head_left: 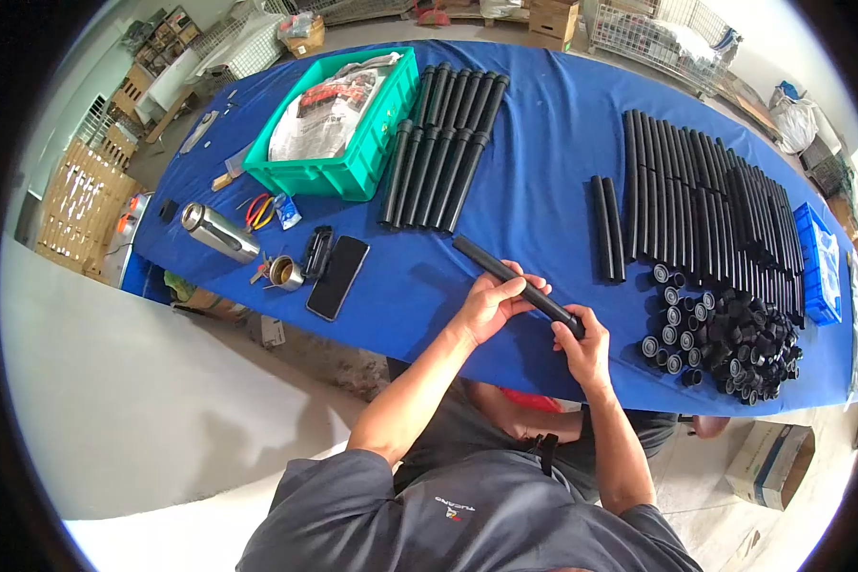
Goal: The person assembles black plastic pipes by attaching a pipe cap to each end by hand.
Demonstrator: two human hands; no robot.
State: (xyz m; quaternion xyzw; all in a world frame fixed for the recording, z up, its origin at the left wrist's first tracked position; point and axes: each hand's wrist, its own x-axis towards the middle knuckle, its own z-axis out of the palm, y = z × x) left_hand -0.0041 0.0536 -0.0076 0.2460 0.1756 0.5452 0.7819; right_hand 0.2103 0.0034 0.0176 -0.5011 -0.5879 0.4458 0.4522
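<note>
A black tube (479, 256) is held aslant above the blue cloth, its far end pointing up and left. My left hand (492, 303) is closed around its middle, thumb on top. At the near end, my right hand (584, 347) has its fingers wrapped round the tube; whether a cap sits there is hidden by the fingers. To the right lie two loose black tubes (607, 229) beside a wide row of black tubes (682, 205). Below that row is a heap of black caps (748, 338), some standing apart with pale rings showing.
Tubes with wider ends (434, 176) lie stacked beside a green crate (353, 176) holding a printed bag. Further left are a phone (338, 278), a steel flask (219, 233), a cup (285, 274) and pliers (258, 212). A blue bin (818, 267) stands at the right edge.
</note>
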